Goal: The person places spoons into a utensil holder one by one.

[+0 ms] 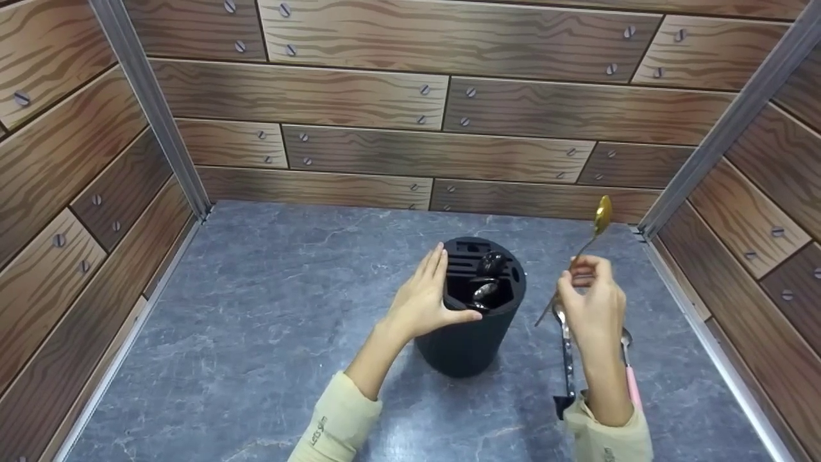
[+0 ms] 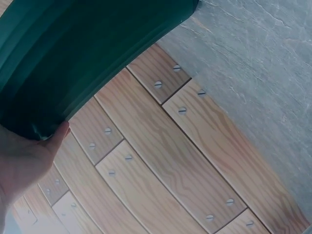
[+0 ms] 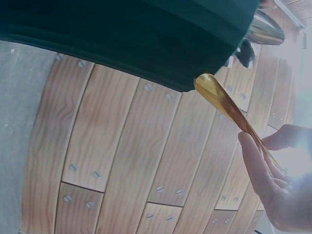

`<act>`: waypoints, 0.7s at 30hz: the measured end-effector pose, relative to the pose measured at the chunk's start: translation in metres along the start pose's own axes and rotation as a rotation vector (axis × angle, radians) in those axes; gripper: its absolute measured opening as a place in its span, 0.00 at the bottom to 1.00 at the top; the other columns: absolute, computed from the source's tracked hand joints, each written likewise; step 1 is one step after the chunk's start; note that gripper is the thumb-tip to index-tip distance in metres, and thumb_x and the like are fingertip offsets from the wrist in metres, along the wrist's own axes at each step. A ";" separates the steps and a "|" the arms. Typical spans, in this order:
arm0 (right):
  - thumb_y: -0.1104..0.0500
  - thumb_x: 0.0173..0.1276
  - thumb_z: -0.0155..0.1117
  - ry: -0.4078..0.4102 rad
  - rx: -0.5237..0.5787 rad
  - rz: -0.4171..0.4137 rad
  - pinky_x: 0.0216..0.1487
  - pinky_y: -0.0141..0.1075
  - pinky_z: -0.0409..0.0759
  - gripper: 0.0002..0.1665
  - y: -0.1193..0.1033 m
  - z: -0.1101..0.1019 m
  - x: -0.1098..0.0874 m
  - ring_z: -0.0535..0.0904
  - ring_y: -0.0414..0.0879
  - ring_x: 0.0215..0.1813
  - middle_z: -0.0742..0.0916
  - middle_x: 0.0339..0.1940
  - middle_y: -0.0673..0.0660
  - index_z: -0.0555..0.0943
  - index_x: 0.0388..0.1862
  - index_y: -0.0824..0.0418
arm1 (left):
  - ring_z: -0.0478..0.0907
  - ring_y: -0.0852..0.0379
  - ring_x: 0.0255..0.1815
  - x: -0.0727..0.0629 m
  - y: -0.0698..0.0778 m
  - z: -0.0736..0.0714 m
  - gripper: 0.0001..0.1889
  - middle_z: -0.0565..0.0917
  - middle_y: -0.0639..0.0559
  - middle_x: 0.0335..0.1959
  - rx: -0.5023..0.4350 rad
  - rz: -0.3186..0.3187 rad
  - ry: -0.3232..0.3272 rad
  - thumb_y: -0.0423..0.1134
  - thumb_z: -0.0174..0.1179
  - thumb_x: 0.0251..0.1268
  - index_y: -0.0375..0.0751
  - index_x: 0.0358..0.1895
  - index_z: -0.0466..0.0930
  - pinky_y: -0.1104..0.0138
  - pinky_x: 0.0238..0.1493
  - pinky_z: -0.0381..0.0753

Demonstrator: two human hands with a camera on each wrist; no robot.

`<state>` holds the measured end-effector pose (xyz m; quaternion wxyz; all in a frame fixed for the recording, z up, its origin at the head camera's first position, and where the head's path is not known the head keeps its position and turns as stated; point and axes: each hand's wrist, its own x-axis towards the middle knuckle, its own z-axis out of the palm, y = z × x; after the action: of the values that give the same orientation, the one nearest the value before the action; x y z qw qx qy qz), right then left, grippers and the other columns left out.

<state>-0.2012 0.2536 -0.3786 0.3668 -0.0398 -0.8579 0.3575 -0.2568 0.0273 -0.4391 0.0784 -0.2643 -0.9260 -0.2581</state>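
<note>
Letters (image 1: 319,431) on the pale left sleeve (image 1: 349,407) look like "Let's slim". Dark marks (image 1: 609,454) on the right sleeve (image 1: 606,436) are too small and cut off to read. The right hand (image 1: 596,305) pinches a gold spoon (image 1: 603,216) with its thumb and fingers. The spoon leans, with its round end up and its thin handle pointing down. It is up in the air, just right of a big black holder (image 1: 465,346). The holder stands up straight on the gray table (image 1: 276,308). The left hand (image 1: 420,300) has straight fingers and its thumb spread wide, touching the holder near the top. Shiny dark tools (image 1: 492,263) sit in the holder. Near the right arm, a silver spoon with a dark handle (image 1: 568,359) and a spoon with a pink handle (image 1: 632,385) lie on the table. A small black piece (image 1: 562,404) shows by the sleeve; I cannot tell what it is.
</note>
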 end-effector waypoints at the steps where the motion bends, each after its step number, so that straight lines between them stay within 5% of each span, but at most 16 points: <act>1: 0.69 0.57 0.58 0.005 0.009 -0.004 0.37 0.33 0.69 0.10 -0.002 -0.001 0.000 0.78 0.49 0.31 0.83 0.30 0.60 0.74 0.39 0.69 | 0.43 0.48 0.71 0.000 0.000 0.000 0.61 0.45 0.42 0.72 -0.003 -0.001 0.001 0.75 0.55 0.42 0.31 0.71 0.44 0.59 0.65 0.54; 9: 0.71 0.56 0.58 0.065 0.082 -0.104 0.31 0.23 0.71 0.11 -0.016 -0.004 0.003 0.72 0.28 0.29 0.83 0.30 0.59 0.74 0.40 0.71 | 0.46 0.48 0.70 0.000 -0.002 0.002 0.61 0.46 0.42 0.72 -0.011 0.000 0.020 0.74 0.56 0.42 0.31 0.71 0.45 0.58 0.63 0.57; 21: 0.74 0.57 0.58 0.077 0.189 -0.185 0.28 0.19 0.74 0.11 -0.028 0.002 0.008 0.75 0.29 0.30 0.83 0.30 0.60 0.73 0.40 0.73 | 0.44 0.52 0.71 -0.001 0.000 0.002 0.62 0.43 0.46 0.73 -0.052 -0.022 0.015 0.75 0.55 0.40 0.34 0.71 0.44 0.57 0.60 0.63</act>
<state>-0.2031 0.2347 -0.3565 0.4331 0.0606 -0.8057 0.3996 -0.2567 0.0278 -0.4413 0.0758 -0.2542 -0.9211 -0.2850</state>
